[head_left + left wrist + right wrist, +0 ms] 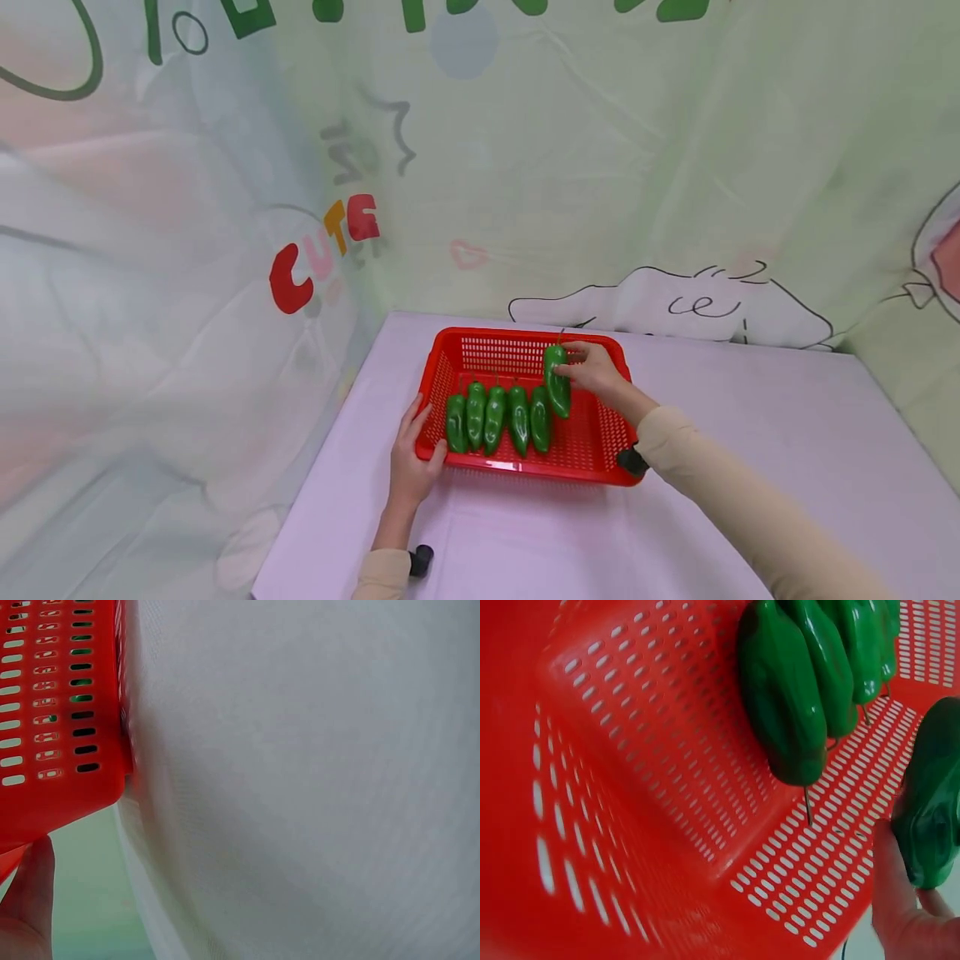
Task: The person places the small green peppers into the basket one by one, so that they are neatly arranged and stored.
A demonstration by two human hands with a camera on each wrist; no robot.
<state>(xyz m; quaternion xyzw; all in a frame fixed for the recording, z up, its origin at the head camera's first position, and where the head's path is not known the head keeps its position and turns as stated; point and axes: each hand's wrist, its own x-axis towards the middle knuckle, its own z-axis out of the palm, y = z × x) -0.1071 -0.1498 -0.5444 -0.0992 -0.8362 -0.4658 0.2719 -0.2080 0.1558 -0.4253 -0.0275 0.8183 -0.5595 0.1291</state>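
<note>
A red plastic basket with slotted walls stands on the table, and several green peppers lie side by side in its left and middle part. My right hand pinches another green pepper near its stem end, over the right part of the basket. In the right wrist view that held pepper appears at the right edge, apart from the row of peppers. At the basket's left front corner rests my left hand, its thumb on the front rim and its fingers along the left side.
The basket sits near the back of a table with a pale cover. Behind and to the left hangs a printed cloth with drawings and letters. A small black device is strapped to the left wrist, another to the right.
</note>
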